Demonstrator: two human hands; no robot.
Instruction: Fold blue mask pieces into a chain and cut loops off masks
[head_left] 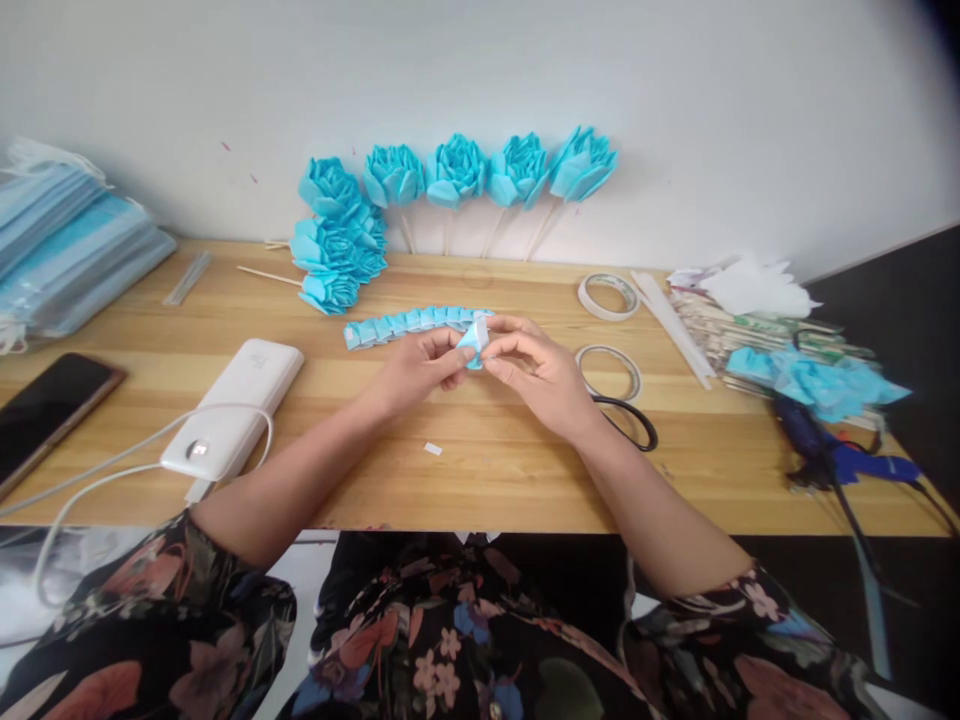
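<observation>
Between my two hands, above the middle of the table, is a small folded light-blue petal piece (473, 345) with a whitish edge. My left hand (427, 368) pinches it from the left, thumb on its face. My right hand (536, 370) has its thumb and fingertips closed at the piece's right edge; whether it also grips something tiny cannot be made out. Just behind my hands lies a row of overlapping folded blue petals (405, 325), its right end partly hidden by the fingers. A small white scrap (433, 449) lies in front of my hands.
Several blue flowers on sticks (456, 172) lean against the wall, others lie left. Tape rolls (609, 384) and a black ring (646, 428) sit right, near glue sticks (675, 330) and a blue glue gun (855, 460). Left are a power bank (240, 400), phone (52, 415) and packed masks (75, 250).
</observation>
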